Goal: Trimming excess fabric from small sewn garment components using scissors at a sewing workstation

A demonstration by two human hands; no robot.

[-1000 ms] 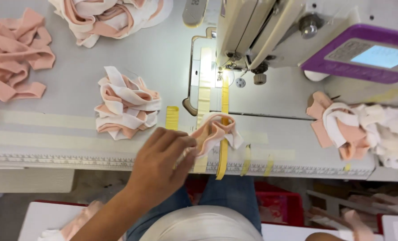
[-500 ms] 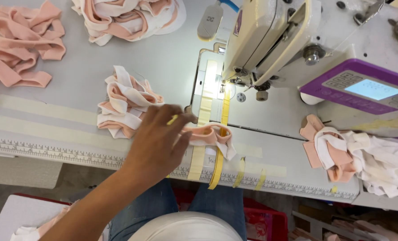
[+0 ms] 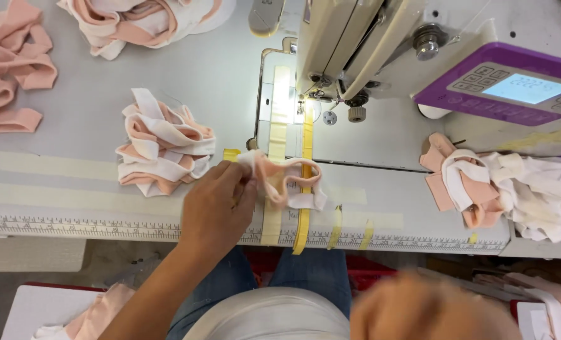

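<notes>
While my left hand, now nearer the needle than a second ago, stays pinched on the pink-and-white strap piece near the table's front edge, my blurred right hand has risen below; grip unreadable.

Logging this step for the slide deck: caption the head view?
Left hand holds a pink-and-white fabric loop before the sewing machine.

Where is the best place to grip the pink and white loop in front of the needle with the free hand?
Probably the right end of the loop, from the right: the left hand already pinches its left end, and the right end lies flat and uncovered.
</notes>
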